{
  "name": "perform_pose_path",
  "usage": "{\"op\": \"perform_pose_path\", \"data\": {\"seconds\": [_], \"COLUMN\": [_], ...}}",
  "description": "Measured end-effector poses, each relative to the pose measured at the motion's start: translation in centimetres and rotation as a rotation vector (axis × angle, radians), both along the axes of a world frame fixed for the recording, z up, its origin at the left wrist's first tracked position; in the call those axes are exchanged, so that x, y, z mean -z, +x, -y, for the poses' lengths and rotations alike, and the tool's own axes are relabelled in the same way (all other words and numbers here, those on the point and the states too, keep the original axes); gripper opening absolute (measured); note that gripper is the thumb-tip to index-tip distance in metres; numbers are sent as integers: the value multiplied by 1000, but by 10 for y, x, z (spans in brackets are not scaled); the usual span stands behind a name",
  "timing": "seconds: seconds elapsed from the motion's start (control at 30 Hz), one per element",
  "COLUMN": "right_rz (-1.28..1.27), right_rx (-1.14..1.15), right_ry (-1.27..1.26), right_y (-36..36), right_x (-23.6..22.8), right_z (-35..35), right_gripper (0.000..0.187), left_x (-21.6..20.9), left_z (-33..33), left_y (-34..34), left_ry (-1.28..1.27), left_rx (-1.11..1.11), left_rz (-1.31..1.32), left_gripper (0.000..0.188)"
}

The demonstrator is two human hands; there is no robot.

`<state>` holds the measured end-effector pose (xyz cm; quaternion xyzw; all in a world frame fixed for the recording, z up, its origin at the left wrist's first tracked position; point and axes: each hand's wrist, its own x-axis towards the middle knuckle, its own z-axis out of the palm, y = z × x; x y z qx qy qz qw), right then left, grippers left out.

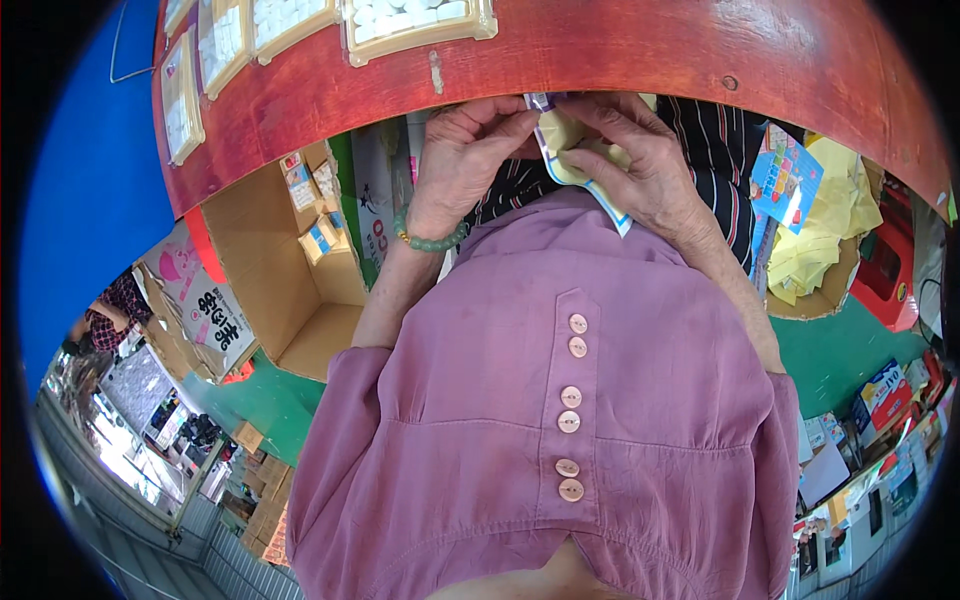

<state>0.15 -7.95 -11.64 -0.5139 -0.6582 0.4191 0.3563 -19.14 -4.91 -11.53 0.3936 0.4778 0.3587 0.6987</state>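
Observation:
Just under the near edge of the red table, my left hand (478,150) and my right hand (638,160) hold a thin printed paper piece (560,165) between them. It has a pale yellow middle, a blue-and-white border and a purple part at its top. The left fingertips pinch it near the purple part. My right thumb presses on its yellow face, with the fingers curled by its upper right. One blue-tipped corner hangs down toward my lap. Whether it is a flat card or a folded packet, I cannot tell. A green bead bracelet (432,242) circles my left wrist.
Clear trays of small white pieces (420,22) stand on the red table (600,60). Left of me, a cardboard box (262,270) holds small packs (322,235). On my right are yellow papers (815,225), a blue printed card (786,178) and a red plastic stool (890,270).

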Motion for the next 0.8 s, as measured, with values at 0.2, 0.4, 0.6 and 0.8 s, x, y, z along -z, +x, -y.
{"op": "perform_pose_path", "data": {"seconds": [0.2, 0.4, 0.6, 0.8], "right_rz": [-162, -118, -22, 34], "right_rx": [77, 68, 68, 103], "right_ry": [-34, -70, 1, 63], "right_y": [4, 11, 22, 28], "right_x": [-11, -20, -31, -36], "right_z": [-3, 0, 5, 9], "right_gripper": [18, 14, 13, 11], "left_x": [-12, -19, -26, -32], "left_z": [5, 10, 14, 13], "left_y": [13, 21, 34, 40], "left_ry": [16, 188, 299, 433], "left_rx": [104, 162, 180, 302], "left_rz": [33, -107, -142, -306], "left_gripper": [11, 10, 9, 8]}}
